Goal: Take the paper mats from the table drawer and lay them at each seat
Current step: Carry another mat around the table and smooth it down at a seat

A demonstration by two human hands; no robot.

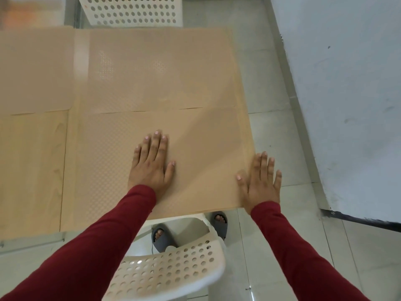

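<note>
A tan, dimpled paper mat (195,148) lies on the near right part of the wooden table (32,166). My left hand (152,164) rests flat on it, fingers spread, holding nothing. Over the mat's right edge and the table's near right corner sits my right hand (261,181), also flat and spread. A second paper mat (160,70) lies just beyond, at the far right seat. A third, smoother mat (36,72) covers the far left. The drawer is out of sight.
A white perforated plastic chair (171,266) stands directly below me against the table's near edge, with my sandalled feet (165,235) under it. Another white chair (132,9) stands at the far side. A pale wall (347,83) rises to the right over a tiled floor.
</note>
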